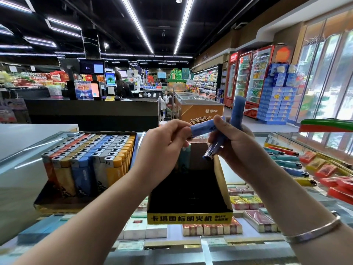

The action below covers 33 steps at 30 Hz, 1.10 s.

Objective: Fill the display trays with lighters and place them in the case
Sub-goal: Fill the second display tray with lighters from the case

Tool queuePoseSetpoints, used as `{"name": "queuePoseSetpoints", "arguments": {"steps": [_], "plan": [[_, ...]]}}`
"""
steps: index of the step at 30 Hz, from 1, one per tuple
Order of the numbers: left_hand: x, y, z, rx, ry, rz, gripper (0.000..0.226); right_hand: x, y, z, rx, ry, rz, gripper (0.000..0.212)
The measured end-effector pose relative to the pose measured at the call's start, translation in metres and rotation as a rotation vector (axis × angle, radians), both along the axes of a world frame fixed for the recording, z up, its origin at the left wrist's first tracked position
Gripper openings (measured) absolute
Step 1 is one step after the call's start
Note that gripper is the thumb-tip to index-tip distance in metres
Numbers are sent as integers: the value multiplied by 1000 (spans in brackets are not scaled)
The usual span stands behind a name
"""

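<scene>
Two blue lighters up over the nearly empty black display tray (189, 197): left hand (162, 148) pinches one (205, 127), right hand (235, 142) grips the other (236, 115). Full tray (86, 161) sits just left.

Your left hand (162, 148) pinches one blue lighter (205, 127) | your right hand (235, 146) grips two | empty tray (189, 218) below on counter (286, 243)

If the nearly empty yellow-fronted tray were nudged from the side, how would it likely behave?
The yellow-fronted tray looks like thin cardboard holding at most one teal lighter, so it is probably light and would slide easily on the smooth glass counter. Its side wall may flex. The full tray beside it would likely resist more.
</scene>
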<state>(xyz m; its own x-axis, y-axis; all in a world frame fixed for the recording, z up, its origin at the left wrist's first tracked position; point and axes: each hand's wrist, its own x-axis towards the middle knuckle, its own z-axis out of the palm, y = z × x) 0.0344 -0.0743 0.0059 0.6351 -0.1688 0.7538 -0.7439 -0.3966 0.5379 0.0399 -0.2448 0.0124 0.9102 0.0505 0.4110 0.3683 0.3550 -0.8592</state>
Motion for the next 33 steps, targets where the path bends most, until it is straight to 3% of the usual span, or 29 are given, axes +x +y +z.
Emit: {"name": "queuePoseSetpoints", "arguments": {"steps": [6,11,14,20,22,27,30,33], "plan": [[9,7,2,-207,93,-90,22,-3,0,2,-296,-75,-181,16],[10,9,4,-165,129,-142,29,-1,1,1,-443,-119,-358,29],[9,10,6,-176,110,-112,27,2,-2,-2,-426,-71,-473,36],[5,6,4,-10,73,-68,33,3,-13,-3,-334,187,-436,13],[5,5,3,51,51,-41,32,2,-11,-5,-387,117,-423,15],[15,15,3,-42,105,97,22,6,0,0,-707,-270,-574,6],[21,17,1,97,240,122,21,11,13,3,-864,-379,-545,6],[24,15,-1,154,271,98,19,13,23,4,-1093,-463,-580,30]]}}
